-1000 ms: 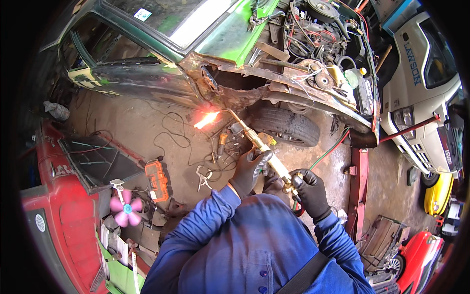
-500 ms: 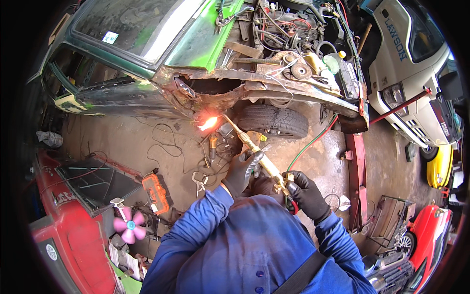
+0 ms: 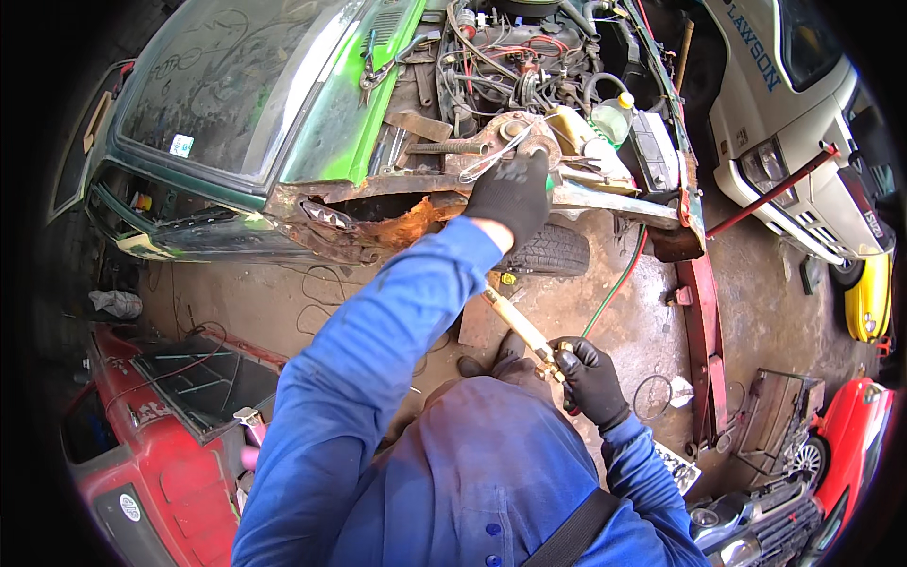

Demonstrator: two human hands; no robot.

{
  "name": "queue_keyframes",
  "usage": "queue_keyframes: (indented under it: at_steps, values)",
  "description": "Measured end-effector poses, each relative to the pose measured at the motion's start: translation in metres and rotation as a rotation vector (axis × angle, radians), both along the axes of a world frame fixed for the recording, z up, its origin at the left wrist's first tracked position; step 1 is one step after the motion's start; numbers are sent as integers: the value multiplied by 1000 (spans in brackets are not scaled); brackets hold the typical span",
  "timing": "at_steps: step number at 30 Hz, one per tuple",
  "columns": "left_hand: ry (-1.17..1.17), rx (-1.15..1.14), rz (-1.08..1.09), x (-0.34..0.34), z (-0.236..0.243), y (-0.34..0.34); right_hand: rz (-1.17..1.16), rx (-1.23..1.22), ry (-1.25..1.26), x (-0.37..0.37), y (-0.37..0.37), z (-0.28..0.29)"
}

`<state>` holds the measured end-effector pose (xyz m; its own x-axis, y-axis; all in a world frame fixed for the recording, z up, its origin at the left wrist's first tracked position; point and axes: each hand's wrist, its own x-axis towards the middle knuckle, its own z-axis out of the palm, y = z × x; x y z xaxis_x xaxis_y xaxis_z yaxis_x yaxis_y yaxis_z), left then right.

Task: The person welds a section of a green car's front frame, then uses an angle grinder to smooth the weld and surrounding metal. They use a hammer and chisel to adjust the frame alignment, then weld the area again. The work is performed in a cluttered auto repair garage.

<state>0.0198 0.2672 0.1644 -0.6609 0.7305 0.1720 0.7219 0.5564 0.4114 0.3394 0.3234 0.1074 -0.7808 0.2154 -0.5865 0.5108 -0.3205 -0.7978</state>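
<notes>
My right hand (image 3: 595,380), in a black glove, grips the valve end of a brass gas torch (image 3: 518,319) below the car's front wheel. The torch slants up and left; its tip is hidden behind my left forearm, and no flame shows. My left hand (image 3: 515,194), also gloved, reaches over the rusty fender edge of the green car. It is at a round metal part (image 3: 513,130) with a loop of pale wire (image 3: 493,159). Its fingertips are hidden, so what they hold, if anything, does not show. Rusted, ragged metal (image 3: 406,225) surrounds an opening left of it.
The front tyre (image 3: 557,251) sits under the fender. Pliers (image 3: 376,77) lie on the green panel. A battery (image 3: 654,151) and a bottle (image 3: 614,118) stand in the engine bay. Red and green hoses (image 3: 614,283) run past a red post (image 3: 697,331). A red car body (image 3: 170,454) stands left.
My left hand has left the torch and reached up to the engine bay edge. My right hand keeps the torch, slightly lower and to the right. The bright flame is out of sight.
</notes>
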Motion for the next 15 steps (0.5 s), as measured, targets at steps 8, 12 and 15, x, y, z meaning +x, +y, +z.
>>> queue_keyframes:
  at_steps: [8,12,15]
  values:
    - [-121,-654,181,-89,-50,104,-65,-27,65,7,9,-7]
    - [-106,-753,157,-105,-87,119,-52,-71,-14,14,18,-8]
    - [-42,-684,168,-108,-81,117,-61,-46,-26,16,17,-8]
